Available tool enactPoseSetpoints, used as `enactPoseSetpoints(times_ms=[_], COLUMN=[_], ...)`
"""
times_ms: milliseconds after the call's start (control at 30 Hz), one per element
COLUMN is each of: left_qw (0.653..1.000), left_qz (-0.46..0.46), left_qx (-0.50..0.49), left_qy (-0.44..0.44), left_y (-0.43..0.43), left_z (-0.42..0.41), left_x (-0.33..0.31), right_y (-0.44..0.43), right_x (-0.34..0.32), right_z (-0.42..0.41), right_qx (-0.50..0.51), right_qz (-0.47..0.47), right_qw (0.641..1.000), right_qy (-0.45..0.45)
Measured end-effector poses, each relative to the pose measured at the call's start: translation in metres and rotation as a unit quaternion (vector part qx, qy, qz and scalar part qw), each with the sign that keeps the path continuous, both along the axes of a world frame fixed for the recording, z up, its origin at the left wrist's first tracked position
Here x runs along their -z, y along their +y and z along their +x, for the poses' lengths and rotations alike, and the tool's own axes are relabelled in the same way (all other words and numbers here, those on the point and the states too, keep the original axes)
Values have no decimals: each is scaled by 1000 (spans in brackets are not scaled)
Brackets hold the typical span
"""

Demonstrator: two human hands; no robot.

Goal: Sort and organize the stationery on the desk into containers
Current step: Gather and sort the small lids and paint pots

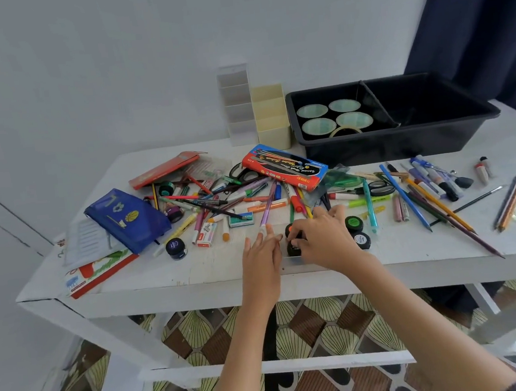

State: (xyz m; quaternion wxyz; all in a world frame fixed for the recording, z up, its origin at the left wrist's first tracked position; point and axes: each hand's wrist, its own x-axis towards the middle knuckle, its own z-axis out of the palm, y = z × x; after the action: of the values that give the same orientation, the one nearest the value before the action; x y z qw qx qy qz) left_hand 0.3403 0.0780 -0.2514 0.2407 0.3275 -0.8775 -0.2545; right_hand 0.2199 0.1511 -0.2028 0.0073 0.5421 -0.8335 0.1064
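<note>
You are at the gathering step, I judge: the small paint jars sit bunched at the near edge of the desk (pixel 195 274), none yet in a container. Your right hand (pixel 321 239) arches over a black jar (pixel 294 249), fingers curled down round it, with an orange-topped jar (pixel 289 230) just behind it. Your left hand (pixel 262 254) lies beside them, fingers nearly straight, tips close against the black jar's left side, holding nothing.

A green-lidded jar (pixel 354 223) and a white-labelled jar (pixel 362 239) stand just right of your right hand. A dark blue jar (pixel 176 248) stands well apart to the left.

The next move likely calls for a firm hold on the two close jars. Then comes a long carry over the pile of pens (pixel 235 197) to the black tub (pixel 403 146) at the far right, whose right compartment shows nothing in it. Lift high, or you may scatter the markers.
</note>
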Motion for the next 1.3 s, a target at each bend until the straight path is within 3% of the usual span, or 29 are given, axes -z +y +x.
enactPoseSetpoints(times_ms=[233, 400, 500, 567, 667, 800, 900, 1100, 1300], left_qw=[1000, 1000, 999, 998, 991, 995, 997, 993, 998], left_qz=[0, 4, 28, 35, 51, 9, -20, 36, 46], left_qx=[-2, -1, -4, -25, -54, -8, -15, -66, -16], left_qy=[3, 2, 23, 49, 113, 99, 67, 88, 27], left_y=[1, 2, 4, 7, 11, 17, 24, 31, 24], left_z=[-1, -1, 0, 0, -2, -12, -21, -21, -24], left_x=[-1, -1, -5, -9, -16, -22, -20, -18, -26], right_y=[-7, -8, -2, 6, 18, 26, 28, 33, 36], right_x=[-11, -8, -4, 0, 4, 10, 17, 28, 23], right_z=[-9, 4, 9, 4, -15, -35, -26, -8, -9], right_qx=[0, -11, 32, 83, 166, 132, 101, 96, 65], right_qz=[14, 12, -66, -147, -225, -197, -157, -182, -139], right_qw=[996, 1000, 997, 986, 953, 958, 973, 978, 988], right_qy=[-93, 23, 37, 2, -119, -159, -134, -41, 12])
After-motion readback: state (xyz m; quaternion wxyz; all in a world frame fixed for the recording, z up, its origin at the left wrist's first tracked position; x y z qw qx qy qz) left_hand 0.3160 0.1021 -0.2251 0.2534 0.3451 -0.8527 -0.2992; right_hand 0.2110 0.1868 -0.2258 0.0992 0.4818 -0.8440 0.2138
